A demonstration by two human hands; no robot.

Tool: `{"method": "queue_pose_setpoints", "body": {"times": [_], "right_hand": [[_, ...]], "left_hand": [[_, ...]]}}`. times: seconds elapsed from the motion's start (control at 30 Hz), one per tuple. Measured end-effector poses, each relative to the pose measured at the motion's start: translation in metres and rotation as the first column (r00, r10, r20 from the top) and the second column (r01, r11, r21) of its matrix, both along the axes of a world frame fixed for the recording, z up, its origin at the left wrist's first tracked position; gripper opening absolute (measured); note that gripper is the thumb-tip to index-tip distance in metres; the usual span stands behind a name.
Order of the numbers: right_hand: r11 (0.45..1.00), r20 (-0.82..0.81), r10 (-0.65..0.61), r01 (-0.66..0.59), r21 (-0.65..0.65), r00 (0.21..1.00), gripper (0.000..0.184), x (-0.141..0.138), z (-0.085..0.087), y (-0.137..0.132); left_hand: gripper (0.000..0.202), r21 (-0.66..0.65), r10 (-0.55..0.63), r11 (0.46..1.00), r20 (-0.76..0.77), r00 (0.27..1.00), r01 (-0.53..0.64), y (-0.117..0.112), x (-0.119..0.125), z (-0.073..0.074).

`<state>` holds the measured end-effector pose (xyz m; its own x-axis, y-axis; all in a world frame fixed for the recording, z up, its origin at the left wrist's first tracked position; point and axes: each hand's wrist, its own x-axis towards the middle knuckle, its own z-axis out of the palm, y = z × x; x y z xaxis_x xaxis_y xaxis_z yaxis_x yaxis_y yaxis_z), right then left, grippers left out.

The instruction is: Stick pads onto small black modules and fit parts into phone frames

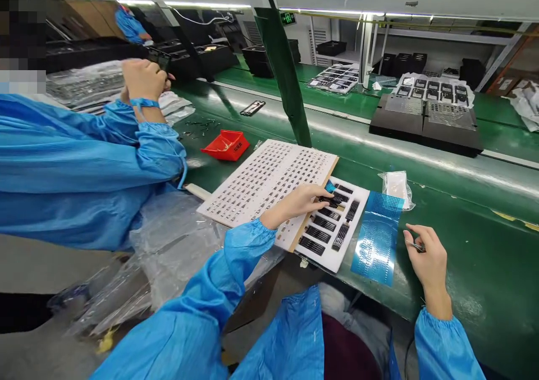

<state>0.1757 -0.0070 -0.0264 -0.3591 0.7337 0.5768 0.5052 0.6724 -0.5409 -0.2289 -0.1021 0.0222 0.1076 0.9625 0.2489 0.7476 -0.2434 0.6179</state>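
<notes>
head view - the left hand (pixel 295 205) reaches over a white foam tray (pixel 326 262), its fingers (pixel 320 190) drawn into a narrow pinch on a small blue film tab (pixel 330 187), which sits right at the fingertips above the tray's black strips (pixel 314 235). nine strips can be counted, and the hand may hide more. the right hand (pixel 425 256) grips one pair of tweezers (pixel 416 246) to the right of the tray, with one perforated blue film sheet (pixel 377 237) lying between them. one clear bag (pixel 396 189) lies far of that sheet, and one large white board (pixel 265 183) to the left holds many rows of small black parts - too many to count. farther left lies one red tray (pixel 225 146), and beyond it a co-worker's hand (pixel 145 79) holds a dark piece
</notes>
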Motion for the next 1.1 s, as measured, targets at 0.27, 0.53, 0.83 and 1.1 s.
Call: {"method": "queue_pose_setpoints", "body": {"times": [0.27,0.53,0.83,1.1], "right_hand": [[0.999,0.009,-0.004,0.004,-0.035,1.000,0.024,0.000,0.000,-0.002],[0.999,0.020,0.001,0.000,-0.038,1.000,0.023,0.000,0.001,-0.002],[0.999,0.025,0.001,0.001,-0.050,1.000,0.024,0.000,0.000,-0.002],[0.999,0.025,0.005,-0.004,-0.046,1.000,0.024,0.000,0.000,-0.002]], "left_hand": [[0.035,0.098,0.016,0.995,0.048,0.999,-0.021,0.006,0.012,-0.008],[0.034,0.089,-0.097,0.990,-0.132,0.987,0.109,0.007,0.011,-0.017],[0.025,0.110,-0.105,0.982,-0.372,0.922,0.157,0.008,0.011,-0.016],[0.026,0.157,0.028,0.986,-0.496,0.868,0.059,0.004,0.029,-0.023]]}}
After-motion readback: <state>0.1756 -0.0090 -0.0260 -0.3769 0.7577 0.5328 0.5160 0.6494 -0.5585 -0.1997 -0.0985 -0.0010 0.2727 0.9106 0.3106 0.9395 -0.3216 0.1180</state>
